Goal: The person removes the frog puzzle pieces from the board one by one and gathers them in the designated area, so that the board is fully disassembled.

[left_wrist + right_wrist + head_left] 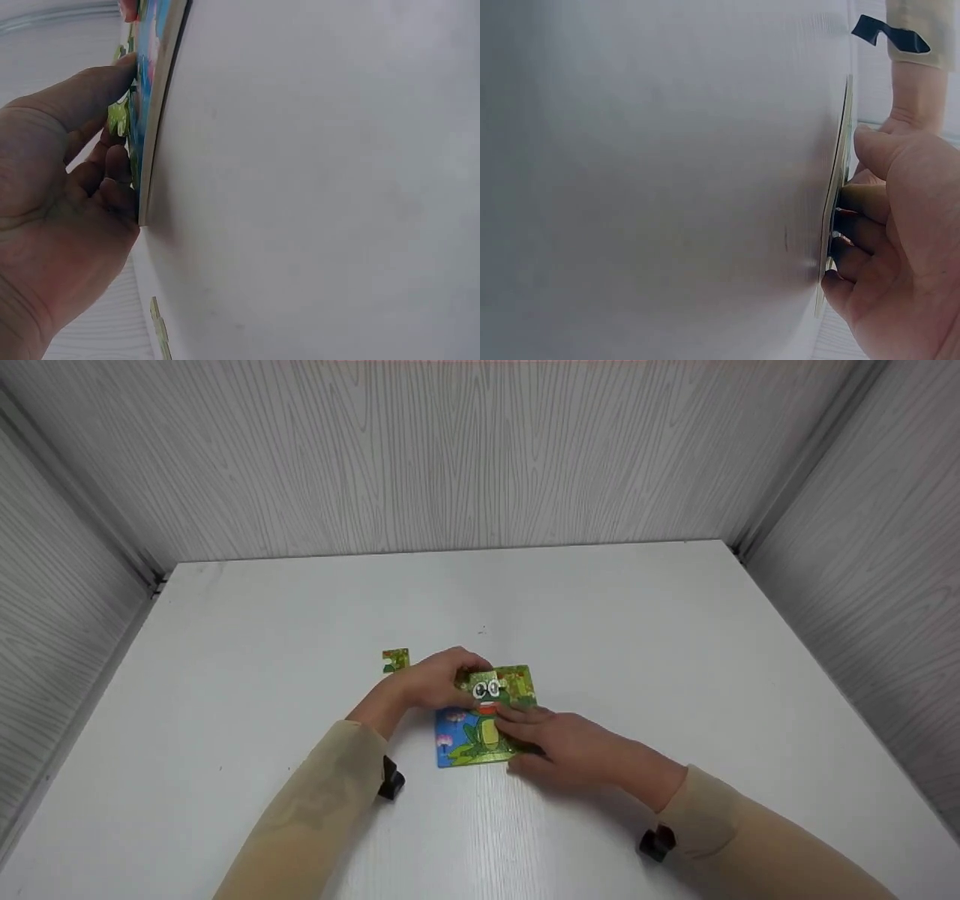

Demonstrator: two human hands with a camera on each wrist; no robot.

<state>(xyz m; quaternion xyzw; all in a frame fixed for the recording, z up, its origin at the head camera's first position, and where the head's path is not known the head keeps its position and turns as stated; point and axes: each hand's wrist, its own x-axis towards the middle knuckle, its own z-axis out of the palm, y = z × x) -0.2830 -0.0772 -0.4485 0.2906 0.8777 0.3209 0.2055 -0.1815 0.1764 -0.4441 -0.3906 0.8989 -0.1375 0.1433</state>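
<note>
Apparently, the step in hand is seating the frog-face piece (487,688) in the puzzle board (444,754), which lies on the table (637,645) beneath and between the person's hands. The left hand (435,679) seems to pinch that piece, thumb and fingers narrow about it; the right hand (566,740) lays extended fingers on the board's right part, gripping nothing. The next move likely calls for lining up the piece's edges, then pressing it flat. One loose piece (400,658) lies just beside the left hand, on its outer side, and probably comes after. Only the head view shows the printed frog plainly; the left wrist view, nearly edge-on, reveals a green piece (118,118) standing proud of the board.
</note>
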